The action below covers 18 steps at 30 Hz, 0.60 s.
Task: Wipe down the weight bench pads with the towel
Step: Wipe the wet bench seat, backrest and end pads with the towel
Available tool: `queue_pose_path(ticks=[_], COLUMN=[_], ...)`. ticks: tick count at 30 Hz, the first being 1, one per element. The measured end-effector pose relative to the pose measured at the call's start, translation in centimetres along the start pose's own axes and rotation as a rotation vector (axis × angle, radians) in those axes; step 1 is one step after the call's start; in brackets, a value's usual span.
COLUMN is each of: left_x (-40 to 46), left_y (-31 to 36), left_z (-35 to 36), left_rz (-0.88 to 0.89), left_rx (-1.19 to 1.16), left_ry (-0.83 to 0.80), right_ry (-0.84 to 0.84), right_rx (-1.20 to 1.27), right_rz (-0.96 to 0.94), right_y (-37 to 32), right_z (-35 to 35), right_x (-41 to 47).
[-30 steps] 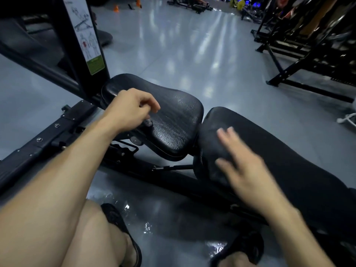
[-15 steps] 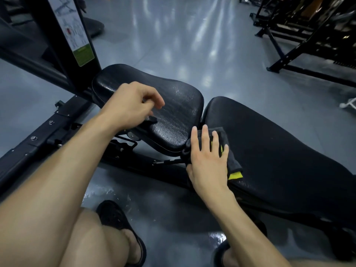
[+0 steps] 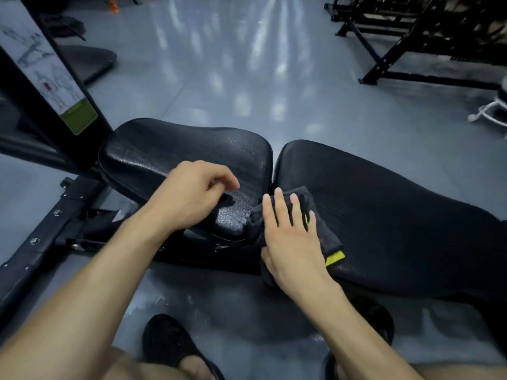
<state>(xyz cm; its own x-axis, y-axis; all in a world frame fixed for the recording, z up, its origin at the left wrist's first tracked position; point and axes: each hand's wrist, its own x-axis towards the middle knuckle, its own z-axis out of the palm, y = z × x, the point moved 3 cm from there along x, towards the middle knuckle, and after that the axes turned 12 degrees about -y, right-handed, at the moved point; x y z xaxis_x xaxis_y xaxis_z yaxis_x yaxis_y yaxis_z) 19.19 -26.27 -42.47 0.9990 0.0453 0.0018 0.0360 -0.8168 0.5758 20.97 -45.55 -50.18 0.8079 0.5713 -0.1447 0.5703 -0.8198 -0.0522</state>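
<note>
At the centre of the frame the dark, nubby towel, edged with a yellow-green tag, lies bunched on the near end of the long, pebbled black back pad under the right hand's flat, spread fingers, while the left hand, fingers curled, rests on the rounded, glossy seat pad.

Glossy grey floor streaked with pale light reflections; black steel racks along the far right; black upright post with an instruction placard at left; orange cone far back.
</note>
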Motion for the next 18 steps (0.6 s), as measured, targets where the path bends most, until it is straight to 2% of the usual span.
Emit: queue_pose_path(ticks=[4,13,15,18], left_x=[1.7,5.1,5.5,6.0], left_y=[0.4,2.7,3.2,3.9], left_z=[0.5,3.2,4.0,5.2], left_rz=[0.047,0.164,0.199,0.239], left_rx=[0.009,0.030,0.044,0.060], left_ry=[-0.025,-0.161,-0.194,-0.236], right_ry=[0.099,0.198,0.262,0.379], right_rx=[0.056,0.090,0.129,0.257], right_rz=[-0.050,-0.075,-0.042,0.112], right_y=[1.9,6.0,7.5,8.8], right_z=[0.7,2.9,3.7,5.5], right_x=[-1.8,-6.3,-7.5,-9.3])
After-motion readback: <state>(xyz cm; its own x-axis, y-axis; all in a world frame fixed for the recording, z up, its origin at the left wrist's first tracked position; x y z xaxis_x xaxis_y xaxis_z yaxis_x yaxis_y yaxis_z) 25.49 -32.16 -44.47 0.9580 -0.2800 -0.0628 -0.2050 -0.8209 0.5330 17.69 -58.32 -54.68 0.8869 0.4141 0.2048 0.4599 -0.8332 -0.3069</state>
